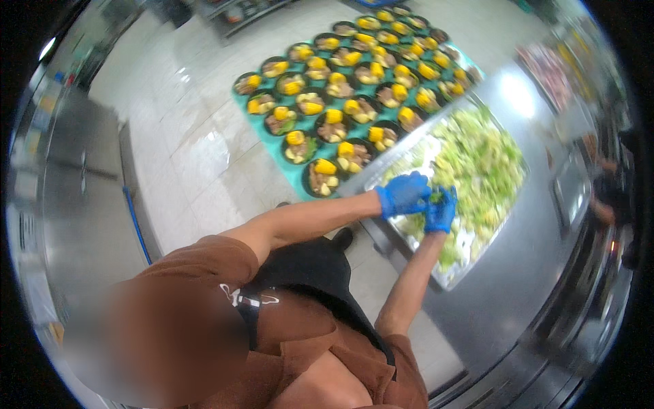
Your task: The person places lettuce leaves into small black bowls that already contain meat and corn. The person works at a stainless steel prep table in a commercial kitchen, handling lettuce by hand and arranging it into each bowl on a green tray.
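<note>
Both my hands wear blue gloves and meet over the near left part of a metal tray (pixel 458 278) heaped with chopped lettuce (pixel 477 160). My left hand (pixel 404 194) is closed, fingers bent toward the other hand. My right hand (pixel 441 211) is closed beside it, with thumb and fingers pointing up. A small bit of green leaf (pixel 436 196) shows between the two hands, pinched by them. Blur hides the exact grip of the fingers. White patches show among the lettuce near my hands.
Many black bowls (pixel 321 178) with corn and meat stand in rows on a green-topped table (pixel 294 178) beyond and left of the tray. The tray rests on a steel counter (pixel 524 252). Another tray (pixel 571 187) and a person's arm (pixel 603 211) are at right.
</note>
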Motion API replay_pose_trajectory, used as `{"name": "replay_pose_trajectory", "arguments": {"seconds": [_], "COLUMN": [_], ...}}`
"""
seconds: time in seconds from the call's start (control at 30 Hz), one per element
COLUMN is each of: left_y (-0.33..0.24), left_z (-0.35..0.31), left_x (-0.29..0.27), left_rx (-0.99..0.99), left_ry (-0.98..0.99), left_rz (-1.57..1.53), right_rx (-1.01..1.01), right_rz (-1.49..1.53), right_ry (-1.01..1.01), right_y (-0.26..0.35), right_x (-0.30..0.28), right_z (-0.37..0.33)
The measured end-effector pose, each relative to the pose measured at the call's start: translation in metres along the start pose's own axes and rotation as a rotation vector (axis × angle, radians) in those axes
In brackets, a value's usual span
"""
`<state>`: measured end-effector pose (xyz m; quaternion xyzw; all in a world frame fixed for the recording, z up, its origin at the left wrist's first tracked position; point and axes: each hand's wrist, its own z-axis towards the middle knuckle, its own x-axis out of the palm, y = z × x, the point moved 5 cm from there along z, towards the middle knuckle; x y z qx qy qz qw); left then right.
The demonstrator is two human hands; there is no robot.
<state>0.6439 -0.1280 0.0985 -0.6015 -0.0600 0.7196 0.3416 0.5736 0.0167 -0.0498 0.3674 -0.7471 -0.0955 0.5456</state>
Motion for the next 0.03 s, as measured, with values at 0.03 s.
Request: {"name": "replay_pose_trajectory", "arguments": {"seconds": [0.03], "left_y": [0.0146], "left_z": [-0.0117], "left_x": [-0.0141], "left_rx": [-0.041], "left_ry": [0.017], "left_rz": [-0.066], "right_rx": [0.042], "right_rz": [-0.032], "right_ry": [0.045], "right_y": [-0.0109], "right_x": [0.0239], "right_z": [0.0146]}}
